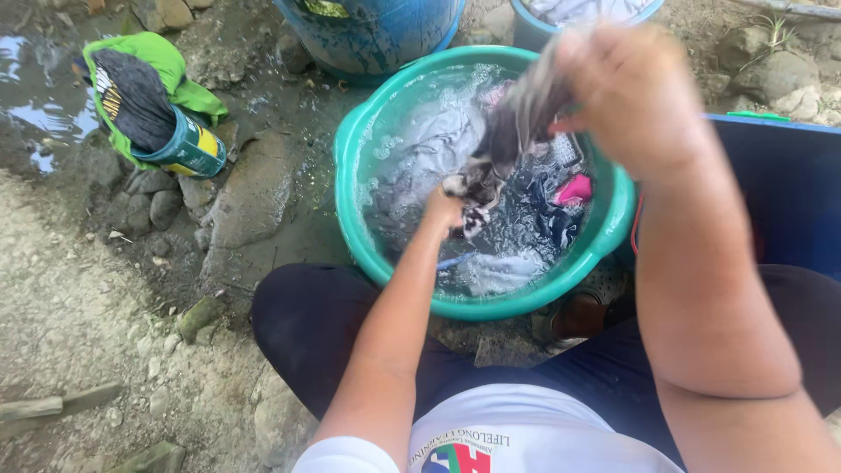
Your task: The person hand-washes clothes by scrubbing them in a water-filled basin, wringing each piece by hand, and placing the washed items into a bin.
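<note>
A person sits on rocky, muddy ground over a green basin (359, 166) of soapy water, seen from the head camera, and works a dark wet cloth (512, 131) with both hands. The right hand (635, 92), raised above the basin's far rim, has its fingers closed around the cloth's upper end, though motion blur softens the grip. The left hand (442, 210), low inside the basin just above the water, has its fingers clamped on the cloth's lower, patterned end, so the cloth hangs stretched between the two hands over the middle of the basin. More laundry lies soaking in the basin, among it a pink piece (575, 188) toward the right side and pale fabric (429, 144) on the left. Beyond the basin stands a blue barrel (372, 35), with a bucket (530, 31) of pale cloth beside it. Well to the left of the basin, a tin can (188, 149) lies on stones, with green and dark cloth stuffed into its mouth. A blue tub (788, 188) sits just right of the basin.
</note>
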